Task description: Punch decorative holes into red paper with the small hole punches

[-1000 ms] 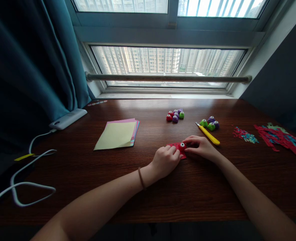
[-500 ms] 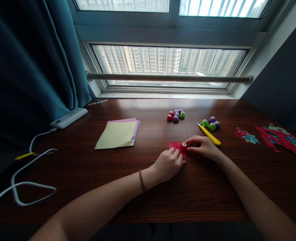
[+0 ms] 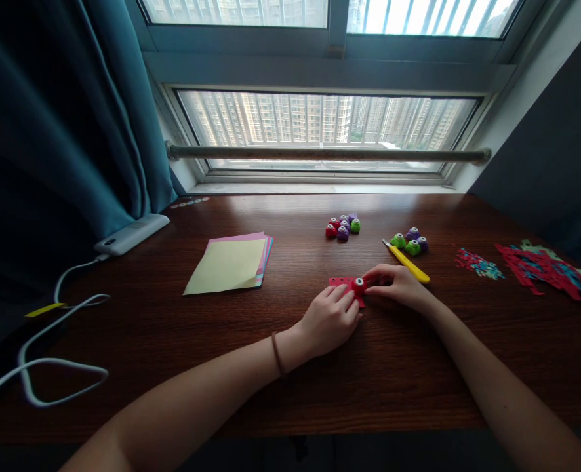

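A small piece of red paper (image 3: 338, 281) lies on the table with a row of small holes along its far edge. My left hand (image 3: 330, 319) rests over its near part, fingers close together and holding it, and hides much of the sheet. At the paper's right side sits a small red craft punch (image 3: 359, 286) with a round white and dark spot on top. The thumb and fingers of my right hand (image 3: 393, 286) are closed on the punch from the right. Just beyond that hand lies a yellow craft knife (image 3: 408, 263).
Several coloured punches (image 3: 342, 227) stand farther back, with green and purple punches (image 3: 412, 242) right of them. Paper confetti (image 3: 478, 263) and cut paper strips (image 3: 546, 265) lie at right. A coloured paper stack (image 3: 226, 263), a white power strip (image 3: 133, 235) and a cable (image 3: 64, 360) are left.
The fingers of my left hand have stretched out a little over the red paper, and more holes show along its far edge. My right hand stays at the punch. The view has shifted slightly.
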Tool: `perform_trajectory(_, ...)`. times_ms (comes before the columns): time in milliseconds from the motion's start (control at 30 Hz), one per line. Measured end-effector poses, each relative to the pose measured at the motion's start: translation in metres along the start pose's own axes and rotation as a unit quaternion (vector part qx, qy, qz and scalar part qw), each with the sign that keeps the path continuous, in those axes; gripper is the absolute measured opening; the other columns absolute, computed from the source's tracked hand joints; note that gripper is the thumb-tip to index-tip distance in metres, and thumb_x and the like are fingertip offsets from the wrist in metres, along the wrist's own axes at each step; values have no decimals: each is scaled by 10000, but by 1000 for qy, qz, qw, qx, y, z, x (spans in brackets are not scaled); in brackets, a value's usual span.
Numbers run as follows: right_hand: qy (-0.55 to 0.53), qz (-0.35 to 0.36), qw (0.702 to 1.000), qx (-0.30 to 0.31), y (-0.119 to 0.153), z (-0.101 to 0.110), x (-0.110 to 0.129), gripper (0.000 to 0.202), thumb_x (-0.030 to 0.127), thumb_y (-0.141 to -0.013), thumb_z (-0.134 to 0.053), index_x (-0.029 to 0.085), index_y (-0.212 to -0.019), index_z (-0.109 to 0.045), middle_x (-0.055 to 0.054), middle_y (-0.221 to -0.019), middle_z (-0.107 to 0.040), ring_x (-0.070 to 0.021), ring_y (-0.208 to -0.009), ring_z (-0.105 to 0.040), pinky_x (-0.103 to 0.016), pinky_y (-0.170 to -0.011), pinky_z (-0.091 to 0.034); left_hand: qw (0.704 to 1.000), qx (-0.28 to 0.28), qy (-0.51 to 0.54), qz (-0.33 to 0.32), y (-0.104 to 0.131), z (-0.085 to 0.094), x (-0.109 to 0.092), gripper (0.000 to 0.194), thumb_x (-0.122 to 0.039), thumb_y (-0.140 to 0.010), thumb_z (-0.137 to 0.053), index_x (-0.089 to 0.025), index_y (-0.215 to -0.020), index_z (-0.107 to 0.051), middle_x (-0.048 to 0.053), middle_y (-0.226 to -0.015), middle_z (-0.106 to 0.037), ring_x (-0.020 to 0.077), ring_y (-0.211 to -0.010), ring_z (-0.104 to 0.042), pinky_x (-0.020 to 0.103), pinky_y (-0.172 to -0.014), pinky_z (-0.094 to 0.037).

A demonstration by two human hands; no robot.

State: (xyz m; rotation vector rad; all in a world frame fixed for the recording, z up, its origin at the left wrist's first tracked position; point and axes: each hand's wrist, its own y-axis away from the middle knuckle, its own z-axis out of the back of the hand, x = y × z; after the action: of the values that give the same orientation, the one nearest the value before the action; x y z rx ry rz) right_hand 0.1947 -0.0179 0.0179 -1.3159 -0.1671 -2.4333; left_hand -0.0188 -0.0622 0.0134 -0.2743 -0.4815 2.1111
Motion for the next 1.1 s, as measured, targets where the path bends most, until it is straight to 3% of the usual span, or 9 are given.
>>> perform_trajectory(100, -27, -21, 998, -53, -3, 3, -8, 367, 437, -665, -653, 167, -915, -653, -60, -895, -640, -194, -794, -584, -305, -699, -463, 997, -40, 67, 24, -1, 2, 1, 223, -230, -874, -371, -146, -828, -572, 82, -861, -583, 196, -894, -512, 332, -778, -402)
perform_trajectory(200, -29, -30, 989, -142, -7, 7, -20, 349, 493, -714, -583, 158, -791, -647, -49, -733, -627, -181, -661, -568, -291, -595, -442, 968, -120, 158, 156, -3, 3, 10, 275, -271, -855, -410, -163, -605, -451, 23, -625, -482, 130, -633, -453, 254, -608, -362)
perform_trajectory(300, -21, -39, 972, -229, -10, 10, -31, 422, 556, -734, -526, 159, -604, -579, -8, -488, -504, -140, -470, -475, -259, -472, -364, 875, -218, 282, 328, -7, 1, 32, 405, -330, -827, -456, -173, -511, -257, -35, -488, -247, 87, -464, -268, 231, -475, -249)
perform_trajectory(433, -21, -51, 960, -276, -13, 12, -40, 497, 611, -742, -474, 164, -535, -541, 11, -387, -402, -118, -387, -391, -255, -426, -313, 731, -308, 404, 456, -9, -5, 67, 425, -365, -765, -519, -179, -505, -238, -48, -481, -219, 76, -442, -238, 214, -439, -229)
perform_trajectory(467, -16, -50, 960, -275, -14, 11, -41, 503, 613, -746, -465, 164, -532, -540, 11, -386, -398, -117, -388, -386, -255, -428, -310, 721, -310, 409, 465, -9, -7, 73, 414, -370, -770, -507, -183, -511, -243, -51, -477, -219, 76, -434, -235, 210, -428, -226)
perform_trajectory(667, 73, -31, 970, -230, -16, 9, -44, 462, 549, -779, -458, 160, -539, -530, 17, -448, -399, -110, -449, -367, -245, -477, -293, 706, -309, 421, 478, -7, -21, 84, 388, -372, -756, -515, -182, -523, -270, -60, -470, -237, 70, -420, -233, 195, -413, -233)
perform_trajectory(1100, 168, -47, 968, -182, -16, 7, -36, 429, 482, -812, -442, 165, -527, -481, 20, -467, -414, -113, -477, -396, -255, -525, -277, 719, -295, 423, 467, -6, -26, 85, 385, -354, -740, -541, -167, -516, -289, -58, -482, -248, 66, -443, -237, 200, -442, -228)
